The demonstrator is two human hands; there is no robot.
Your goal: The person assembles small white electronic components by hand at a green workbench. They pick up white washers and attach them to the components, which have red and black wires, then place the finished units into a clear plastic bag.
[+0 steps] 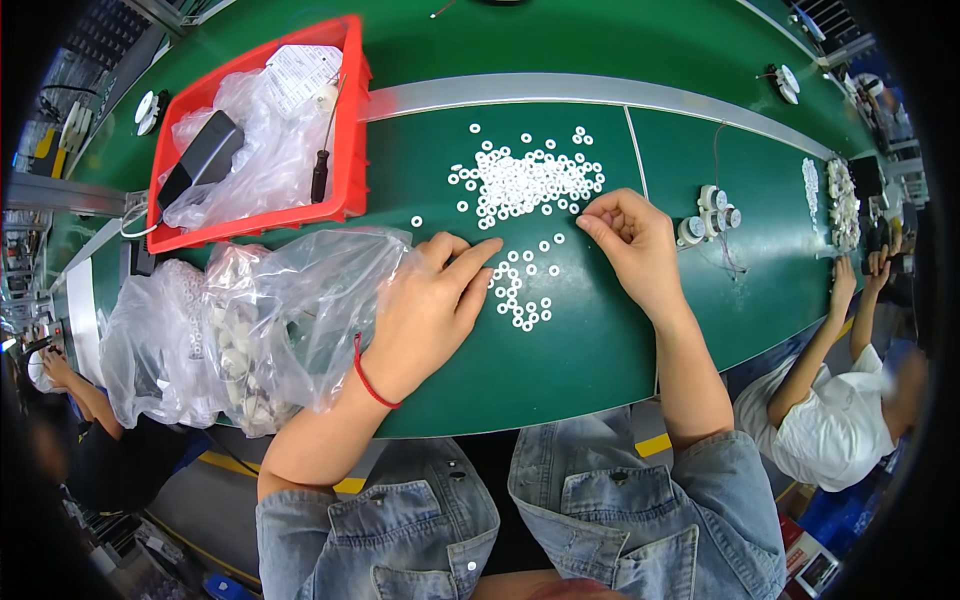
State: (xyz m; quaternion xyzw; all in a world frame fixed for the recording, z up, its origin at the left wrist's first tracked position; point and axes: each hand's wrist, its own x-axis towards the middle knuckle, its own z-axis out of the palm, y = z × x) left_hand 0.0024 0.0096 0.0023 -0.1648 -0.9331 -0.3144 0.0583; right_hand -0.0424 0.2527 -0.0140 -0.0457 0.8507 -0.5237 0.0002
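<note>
Small white rings lie in a dense pile point(525, 182) on the green table. Closer to me is a looser group of the same rings point(512, 290). My left hand point(425, 305), a red cord at its wrist, rests beside this looser group, index finger and thumb stretched apart and nothing visible in them. Its back is next to a clear plastic bag point(320, 280). At the right edge of the pile is my right hand point(637, 245), fingers curled and thumb near the index fingertip. Whether a ring is between these fingertips cannot be made out.
A red bin point(355, 150) at the left holds plastic bags, a dark grey device point(205, 155) and a screwdriver point(320, 175). Filled bags point(235, 350) lie before it. Several round white parts with wires point(712, 210) stand right. Other people work at both sides.
</note>
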